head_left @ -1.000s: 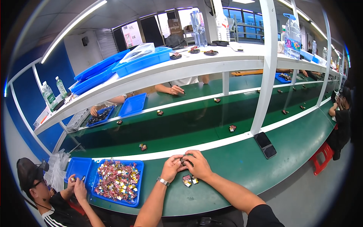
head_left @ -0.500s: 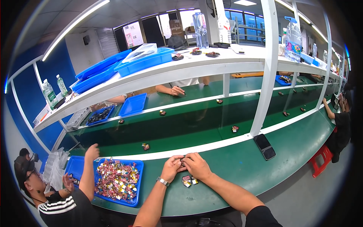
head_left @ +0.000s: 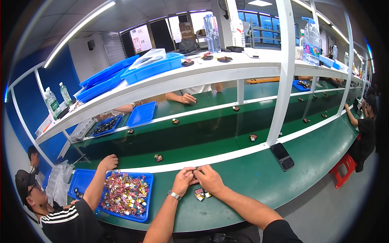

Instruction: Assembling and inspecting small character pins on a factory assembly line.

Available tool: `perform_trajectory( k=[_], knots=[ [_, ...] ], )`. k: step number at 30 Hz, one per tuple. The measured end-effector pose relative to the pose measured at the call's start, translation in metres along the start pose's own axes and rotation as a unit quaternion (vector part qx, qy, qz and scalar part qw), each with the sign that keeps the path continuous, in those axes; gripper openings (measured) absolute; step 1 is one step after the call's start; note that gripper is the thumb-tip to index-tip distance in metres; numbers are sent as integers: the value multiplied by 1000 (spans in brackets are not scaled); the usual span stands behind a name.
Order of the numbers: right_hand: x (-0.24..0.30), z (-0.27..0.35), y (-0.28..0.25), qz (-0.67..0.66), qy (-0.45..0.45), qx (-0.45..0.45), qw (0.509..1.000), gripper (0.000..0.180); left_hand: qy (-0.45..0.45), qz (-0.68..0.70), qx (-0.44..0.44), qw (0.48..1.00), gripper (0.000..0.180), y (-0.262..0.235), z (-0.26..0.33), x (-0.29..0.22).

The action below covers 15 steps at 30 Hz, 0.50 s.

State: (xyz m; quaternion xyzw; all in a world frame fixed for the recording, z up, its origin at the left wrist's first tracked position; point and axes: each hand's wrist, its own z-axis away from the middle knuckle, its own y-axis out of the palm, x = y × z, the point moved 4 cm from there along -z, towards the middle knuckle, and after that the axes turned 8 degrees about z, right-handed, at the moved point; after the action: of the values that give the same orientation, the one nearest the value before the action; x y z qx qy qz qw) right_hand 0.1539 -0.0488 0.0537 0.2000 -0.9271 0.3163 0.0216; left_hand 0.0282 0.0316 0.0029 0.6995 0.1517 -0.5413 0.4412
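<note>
Over the green bench, my left hand [head_left: 183, 180] and my right hand [head_left: 209, 179] meet with their fingers closed around one small dark part [head_left: 195, 175]. Fingertips cover most of it, so its exact kind cannot be made out. Just below my hands, small assemblies [head_left: 199, 194] with reddish, white and yellow pieces lie on the bench top. To my left, a blue tray [head_left: 151, 192] is heaped with similar small reddish, white and yellow parts.
A co-worker's arm [head_left: 95, 182] reaches past the tray toward the green conveyor belt [head_left: 202, 148], which carries spaced small assemblies. A black phone [head_left: 282, 157] lies at right beside a white upright post [head_left: 283, 81]. The white shelf [head_left: 162, 79] spans above, holding trays and bottles.
The assemblies on the belt have shifted slightly right. The co-worker's reaching hand has moved right, and their other hand has dropped from sight. My hands stay almost in place.
</note>
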Motion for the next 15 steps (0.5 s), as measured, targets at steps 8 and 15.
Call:
perform_trajectory(
  k=[8, 15],
  knots=[
    [0, 3, 4, 36, 2, -12, 999, 11, -3, -12, -2, 1000, 25, 3, 2, -2],
    [-1, 3, 5, 41, -1, -11, 999, 8, -4, -34, -16, 999, 26, 3, 2, -2]
  ],
)
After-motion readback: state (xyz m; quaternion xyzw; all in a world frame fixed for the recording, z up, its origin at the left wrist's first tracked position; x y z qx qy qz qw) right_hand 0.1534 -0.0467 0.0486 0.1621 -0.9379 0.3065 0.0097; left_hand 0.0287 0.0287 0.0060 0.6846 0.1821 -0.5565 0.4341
